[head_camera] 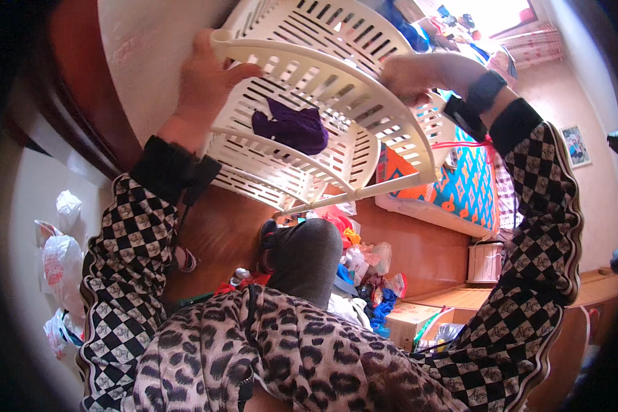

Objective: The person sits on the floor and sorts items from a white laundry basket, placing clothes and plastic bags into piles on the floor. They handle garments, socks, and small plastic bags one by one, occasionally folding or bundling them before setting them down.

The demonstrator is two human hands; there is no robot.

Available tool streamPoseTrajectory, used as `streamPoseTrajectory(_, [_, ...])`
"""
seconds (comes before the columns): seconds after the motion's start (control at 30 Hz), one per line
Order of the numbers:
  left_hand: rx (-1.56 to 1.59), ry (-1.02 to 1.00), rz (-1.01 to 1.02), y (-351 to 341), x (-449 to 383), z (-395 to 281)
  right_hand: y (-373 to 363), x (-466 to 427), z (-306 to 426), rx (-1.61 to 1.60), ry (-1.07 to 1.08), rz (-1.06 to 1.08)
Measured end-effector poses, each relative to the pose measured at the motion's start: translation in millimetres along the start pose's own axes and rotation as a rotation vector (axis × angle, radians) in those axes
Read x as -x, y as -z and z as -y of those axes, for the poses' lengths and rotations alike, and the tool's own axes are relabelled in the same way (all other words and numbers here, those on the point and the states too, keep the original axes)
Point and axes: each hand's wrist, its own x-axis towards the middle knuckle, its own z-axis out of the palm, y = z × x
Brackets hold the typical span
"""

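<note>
Before me stands a cream plastic tiered corner rack [360,100] with slotted shelves and raised rims. My left hand [201,82] grips its left corner by the post, the thumb lying over the upper rim. My right hand [414,77] is blurred behind the curved upper rim on the other side. Its fingers are partly hidden, so whether it grips the rack cannot be told. On the shelf below the upper rim lies a crumpled dark purple cloth [293,126], touched by neither hand. A pink-red cord [461,145] runs near my right wrist.
Bags and clothes [365,268] are heaped on the wooden floor [412,226] beside my knee [309,257]. A bed with a patterned orange and blue cover [458,185] stands to the right. An open cardboard box [409,322] sits lower right. Plastic bags [62,268] hang at the left.
</note>
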Motion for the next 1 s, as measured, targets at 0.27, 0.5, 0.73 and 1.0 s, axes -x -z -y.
streamPoseTrajectory(0.27, [0.056,0.039,-0.003,-5.2,0.4,6.6,-39.4,41.3,-171.4,-0.103,-0.142,-0.523])
streamPoseTrajectory(0.5, [-0.070,0.016,-0.033,-1.3,-2.8,12.6,-223.8,40.4,-131.3,-0.587,-0.003,-1.073])
streamPoseTrajectory(0.73, [-0.039,0.151,0.035,0.2,-2.9,16.0,-296.5,-5.6,-67.4,-1.627,0.322,-1.593])
streamPoseTrajectory(1.0, [-0.153,0.142,-0.018,0.3,-2.1,14.9,-301.4,27.7,-34.4,-1.079,0.052,-1.503])
